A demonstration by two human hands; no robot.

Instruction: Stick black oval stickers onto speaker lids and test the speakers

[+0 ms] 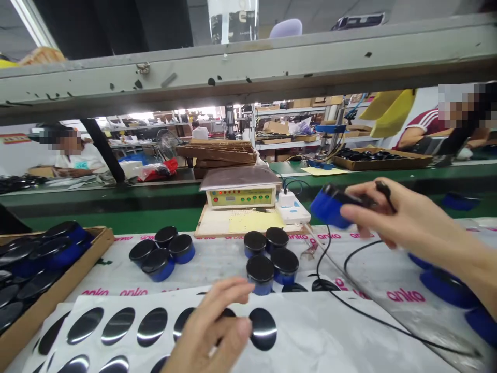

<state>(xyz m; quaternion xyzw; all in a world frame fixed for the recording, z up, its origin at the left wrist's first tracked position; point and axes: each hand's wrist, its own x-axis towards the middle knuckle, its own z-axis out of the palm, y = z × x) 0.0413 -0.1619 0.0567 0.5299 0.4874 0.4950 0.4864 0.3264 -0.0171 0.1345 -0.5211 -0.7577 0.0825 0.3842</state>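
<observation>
My right hand is raised at the right, its thumb and fingers gripping a blue round cap-like piece with a black top. A dark pen-like object also sticks out between those fingers; its full shape is hidden. Over the front of the bench hovers my left hand, fingers apart and with nothing in them. Below it lies a white sheet carrying rows of glossy black round stickers. Beyond the sheet stand two clusters of blue pieces with black tops, one group left of the other.
A cardboard box of similar pieces is at left. More blue pieces lie at right. A control box and power strip stand behind. A black cable crosses the bench. Overhead runs a shelf beam; co-workers sit beyond.
</observation>
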